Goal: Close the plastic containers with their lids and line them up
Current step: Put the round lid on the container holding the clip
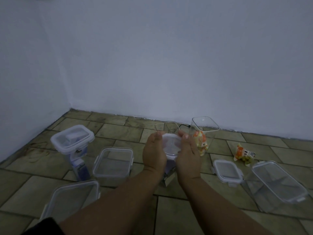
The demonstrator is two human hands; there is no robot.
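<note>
My left hand and my right hand press from both sides on a white-rimmed lid that sits on top of a tall clear container at the centre. Behind it stands an open clear container. To the right an open tall container holds a yellow-orange packet. At the left a tall container with its lid on stands upright. A loose lid lies on the floor at the right.
A flat lidded box sits left of centre and another nearer me. A long lidded box lies at the right. An orange snack packet lies on the tiled floor. The white wall closes the back and left.
</note>
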